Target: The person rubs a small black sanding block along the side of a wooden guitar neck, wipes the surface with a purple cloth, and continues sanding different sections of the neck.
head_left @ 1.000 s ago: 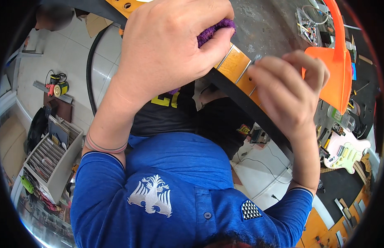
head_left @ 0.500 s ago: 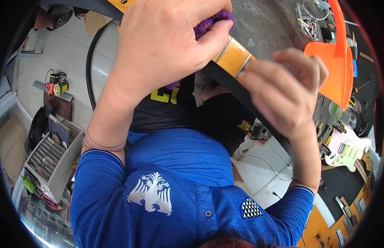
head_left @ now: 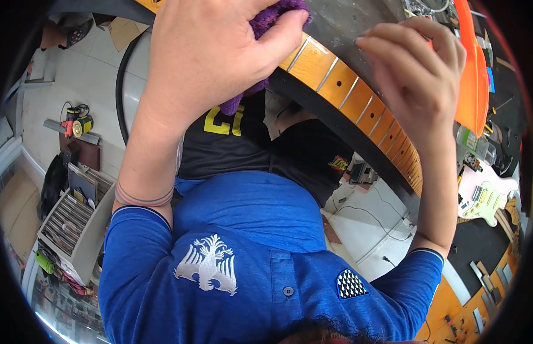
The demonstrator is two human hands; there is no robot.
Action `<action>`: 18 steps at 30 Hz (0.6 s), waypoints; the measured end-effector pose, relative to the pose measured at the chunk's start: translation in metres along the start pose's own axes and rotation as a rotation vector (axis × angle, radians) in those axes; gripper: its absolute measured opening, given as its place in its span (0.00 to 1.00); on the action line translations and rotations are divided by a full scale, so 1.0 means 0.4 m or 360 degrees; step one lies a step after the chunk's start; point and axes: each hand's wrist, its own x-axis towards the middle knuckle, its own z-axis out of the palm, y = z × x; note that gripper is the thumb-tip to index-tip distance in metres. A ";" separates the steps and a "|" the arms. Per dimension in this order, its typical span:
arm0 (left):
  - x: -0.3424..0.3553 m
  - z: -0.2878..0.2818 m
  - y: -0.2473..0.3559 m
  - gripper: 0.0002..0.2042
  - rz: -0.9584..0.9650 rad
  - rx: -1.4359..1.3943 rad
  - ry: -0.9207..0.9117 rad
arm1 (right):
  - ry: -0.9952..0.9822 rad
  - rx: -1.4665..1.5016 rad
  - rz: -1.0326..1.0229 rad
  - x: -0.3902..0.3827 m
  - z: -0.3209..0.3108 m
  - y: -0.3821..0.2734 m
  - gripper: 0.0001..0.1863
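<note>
A purple fluffy cloth [head_left: 272,16] is bunched in my left hand [head_left: 212,63], whose thumb lies along the cloth's edge. This hand rests over the far end of a guitar neck [head_left: 326,71] with an amber fretboard, silvery frets and dark dot inlays. The neck slants from upper left down to the right, its lower part passing behind my right forearm. My right hand [head_left: 418,80] hovers just above and to the right of the fretboard, apart from it. Its fingers are bent and drawn together; anything between them is hidden.
An orange scoop-like plastic piece [head_left: 471,86] stands beside my right hand. Farther right, a pale pink guitar body [head_left: 487,195] lies among tools on a dark bench. At left are a box of flat items [head_left: 69,221] and a red-yellow power tool [head_left: 77,120] on tiles.
My right hand has lifted off the fretboard and moved up and right, uncovering more frets and dots. My left hand with the cloth has shifted slightly left in view.
</note>
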 end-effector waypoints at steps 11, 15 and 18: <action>-0.006 0.000 0.062 0.06 -0.0319 -0.0458 -0.0057 | 0.0892 0.1553 0.1109 -0.236 -0.050 -0.115 0.06; -0.071 0.068 0.139 0.04 0.0090 0.0212 -0.0250 | 0.0982 0.1772 0.1276 -0.309 -0.006 -0.172 0.05; -0.029 0.097 0.122 0.05 0.0192 0.0522 -0.0156 | 0.1196 0.1741 0.1278 -0.319 0.023 -0.174 0.05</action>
